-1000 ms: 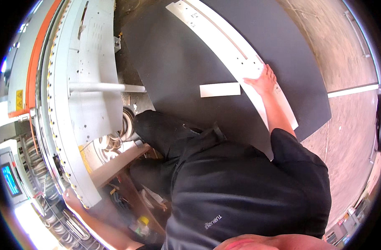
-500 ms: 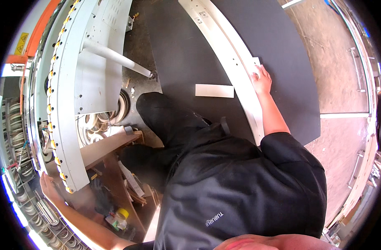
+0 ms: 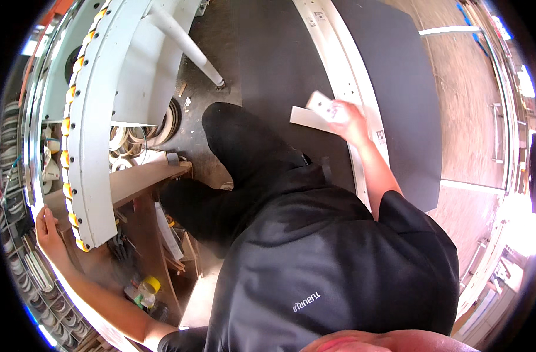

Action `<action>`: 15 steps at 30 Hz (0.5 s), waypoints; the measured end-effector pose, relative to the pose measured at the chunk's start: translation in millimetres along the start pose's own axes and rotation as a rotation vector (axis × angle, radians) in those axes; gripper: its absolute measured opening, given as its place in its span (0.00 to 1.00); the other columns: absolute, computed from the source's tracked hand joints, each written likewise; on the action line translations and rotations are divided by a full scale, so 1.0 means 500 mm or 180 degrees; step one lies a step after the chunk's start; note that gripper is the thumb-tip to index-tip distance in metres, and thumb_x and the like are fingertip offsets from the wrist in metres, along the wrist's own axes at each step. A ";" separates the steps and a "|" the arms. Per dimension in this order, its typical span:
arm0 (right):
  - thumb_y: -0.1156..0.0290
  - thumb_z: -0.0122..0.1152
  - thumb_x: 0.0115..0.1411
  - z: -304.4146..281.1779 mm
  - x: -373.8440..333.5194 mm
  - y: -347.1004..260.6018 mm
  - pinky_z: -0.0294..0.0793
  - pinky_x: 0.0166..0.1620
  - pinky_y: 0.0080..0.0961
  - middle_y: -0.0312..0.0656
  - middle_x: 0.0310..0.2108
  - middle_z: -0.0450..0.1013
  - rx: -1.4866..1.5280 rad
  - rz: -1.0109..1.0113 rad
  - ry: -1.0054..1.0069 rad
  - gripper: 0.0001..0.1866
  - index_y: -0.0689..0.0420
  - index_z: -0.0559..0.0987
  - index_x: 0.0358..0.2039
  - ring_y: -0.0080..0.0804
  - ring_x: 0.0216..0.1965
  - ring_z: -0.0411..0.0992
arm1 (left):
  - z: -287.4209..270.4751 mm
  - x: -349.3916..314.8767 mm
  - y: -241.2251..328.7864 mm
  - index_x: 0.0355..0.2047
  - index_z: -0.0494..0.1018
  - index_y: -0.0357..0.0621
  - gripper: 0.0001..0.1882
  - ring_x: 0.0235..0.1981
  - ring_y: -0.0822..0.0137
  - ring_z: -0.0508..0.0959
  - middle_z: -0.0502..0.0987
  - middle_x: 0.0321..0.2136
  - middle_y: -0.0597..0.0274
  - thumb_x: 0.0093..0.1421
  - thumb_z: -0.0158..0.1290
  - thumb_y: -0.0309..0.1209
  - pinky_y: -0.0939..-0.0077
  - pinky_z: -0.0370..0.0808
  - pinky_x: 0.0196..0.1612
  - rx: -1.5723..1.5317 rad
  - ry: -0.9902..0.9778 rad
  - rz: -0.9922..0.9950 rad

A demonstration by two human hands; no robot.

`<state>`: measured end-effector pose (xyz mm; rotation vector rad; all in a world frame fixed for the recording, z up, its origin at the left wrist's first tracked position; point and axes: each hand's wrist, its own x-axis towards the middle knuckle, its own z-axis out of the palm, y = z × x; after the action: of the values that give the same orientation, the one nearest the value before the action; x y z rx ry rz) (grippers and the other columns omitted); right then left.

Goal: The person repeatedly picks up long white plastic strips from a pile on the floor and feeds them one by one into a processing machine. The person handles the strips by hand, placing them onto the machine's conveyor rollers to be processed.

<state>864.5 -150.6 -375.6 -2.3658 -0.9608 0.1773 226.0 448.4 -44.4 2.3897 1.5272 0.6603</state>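
My right hand is closed on a small white rectangular piece with dark marks, blurred by motion. It is above a flat white strip that lies on a dark board. Close by, two long white panels run lengthwise across the board. One carries a small printed label beside my right wrist. Far to the left, my left hand has its fingers stretched out at the metal edge of a machine, apparently touching it, with nothing seen in them.
Yellow rollers line the machine's edge, and a white leg slants to the floor. Coils of edging lie beneath. A wooden shelf unit stands by my legs, holding a yellow-capped bottle. Racked rolls are far left.
My right hand has lifted off the white panels and moved left, carrying the small white piece. A label now shows near where it was. My left hand has moved up and left in view.
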 end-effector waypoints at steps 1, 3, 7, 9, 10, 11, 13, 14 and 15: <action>0.69 0.82 0.50 0.026 -0.001 -0.018 0.77 0.65 0.42 0.41 0.56 0.79 -0.0080 -0.0090 -0.0288 0.33 0.48 0.80 0.58 0.49 0.61 0.76 | 0.001 0.001 -0.006 0.60 0.81 0.38 0.21 0.37 0.77 0.72 0.76 0.36 0.71 0.79 0.56 0.42 0.80 0.70 0.43 0.0137 -0.0022 0.0053; 0.70 0.81 0.49 0.072 -0.003 -0.043 0.76 0.65 0.43 0.39 0.55 0.79 -0.0743 -0.0053 -0.0879 0.32 0.47 0.79 0.56 0.48 0.63 0.74 | 0.013 -0.006 0.017 0.60 0.81 0.39 0.21 0.38 0.76 0.73 0.78 0.38 0.70 0.79 0.56 0.42 0.79 0.71 0.44 0.0132 -0.0017 0.0169; 0.68 0.82 0.49 0.103 0.021 -0.052 0.77 0.62 0.44 0.40 0.53 0.79 -0.1022 -0.0026 -0.0833 0.31 0.47 0.78 0.54 0.48 0.60 0.74 | 0.015 -0.017 0.042 0.60 0.81 0.39 0.21 0.40 0.73 0.75 0.82 0.43 0.66 0.79 0.54 0.43 0.77 0.73 0.49 0.0294 -0.0076 0.0115; 0.65 0.83 0.48 0.106 0.038 -0.053 0.77 0.60 0.44 0.41 0.52 0.80 -0.0987 0.0074 -0.0855 0.33 0.47 0.78 0.54 0.49 0.58 0.75 | 0.020 -0.027 0.060 0.59 0.81 0.38 0.22 0.41 0.73 0.76 0.83 0.43 0.65 0.79 0.54 0.43 0.75 0.74 0.49 0.0448 -0.0051 0.0119; 0.64 0.84 0.47 0.105 0.046 -0.054 0.78 0.59 0.44 0.42 0.52 0.80 -0.0976 0.0127 -0.0863 0.33 0.47 0.78 0.54 0.49 0.57 0.76 | 0.029 -0.032 0.073 0.59 0.81 0.38 0.22 0.40 0.72 0.76 0.82 0.42 0.64 0.79 0.53 0.44 0.75 0.74 0.49 0.0519 0.0023 0.0208; 0.63 0.84 0.47 0.102 0.055 -0.059 0.78 0.60 0.44 0.44 0.52 0.80 -0.0810 0.0370 -0.0796 0.33 0.48 0.78 0.54 0.50 0.58 0.76 | 0.040 -0.040 0.090 0.59 0.81 0.39 0.22 0.40 0.72 0.76 0.82 0.41 0.64 0.79 0.53 0.44 0.75 0.74 0.49 0.0546 0.0127 0.0316; 0.61 0.84 0.47 0.094 0.073 -0.081 0.77 0.60 0.45 0.47 0.52 0.80 -0.0458 0.0855 -0.0667 0.34 0.49 0.78 0.53 0.51 0.59 0.76 | 0.050 -0.047 0.110 0.58 0.81 0.40 0.21 0.39 0.72 0.76 0.81 0.39 0.65 0.79 0.53 0.44 0.74 0.74 0.49 0.0626 0.0336 0.0534; 0.59 0.85 0.48 0.085 0.083 -0.095 0.77 0.61 0.42 0.48 0.55 0.80 -0.0471 0.0874 -0.0516 0.38 0.52 0.77 0.57 0.47 0.60 0.77 | 0.047 -0.041 0.108 0.58 0.82 0.41 0.21 0.38 0.72 0.75 0.80 0.36 0.66 0.79 0.54 0.45 0.74 0.74 0.47 0.0684 0.0290 0.0471; 0.58 0.86 0.48 0.082 0.094 -0.097 0.77 0.61 0.41 0.48 0.55 0.80 0.0027 0.0823 -0.0358 0.40 0.54 0.75 0.59 0.46 0.59 0.77 | 0.044 -0.042 0.110 0.58 0.82 0.41 0.21 0.38 0.72 0.75 0.80 0.36 0.66 0.79 0.54 0.46 0.74 0.74 0.47 0.0685 0.0269 0.0410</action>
<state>856.5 -72.2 -378.3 -2.4878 -0.6984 0.4169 272.9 406.8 -45.8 2.6704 1.5593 0.6610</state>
